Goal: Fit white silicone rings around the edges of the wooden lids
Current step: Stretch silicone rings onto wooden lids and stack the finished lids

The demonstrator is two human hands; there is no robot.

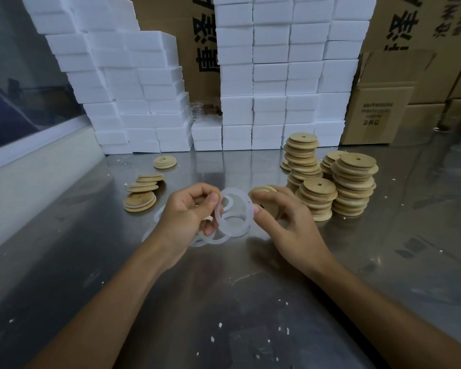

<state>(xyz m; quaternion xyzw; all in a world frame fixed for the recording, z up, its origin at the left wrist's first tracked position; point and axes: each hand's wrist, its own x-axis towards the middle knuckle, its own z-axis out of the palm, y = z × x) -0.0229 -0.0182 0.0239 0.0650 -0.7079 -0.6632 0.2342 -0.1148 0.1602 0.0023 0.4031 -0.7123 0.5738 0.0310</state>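
Note:
My left hand (190,213) pinches a white silicone ring (234,210) at its left edge and holds it upright above the metal table (224,302). My right hand (285,217) grips a wooden lid (262,191) just right of the ring, its thumb touching the ring's right edge. Several loose rings (210,239) lie on the table under my left hand. Stacks of bare wooden lids (353,187) stand to the right. A few lids with rings (141,191) lie to the left.
White foam blocks (272,83) are stacked high along the back of the table, with cardboard boxes (378,113) behind and to the right. A single lid (165,162) lies near the foam. White crumbs dot the table.

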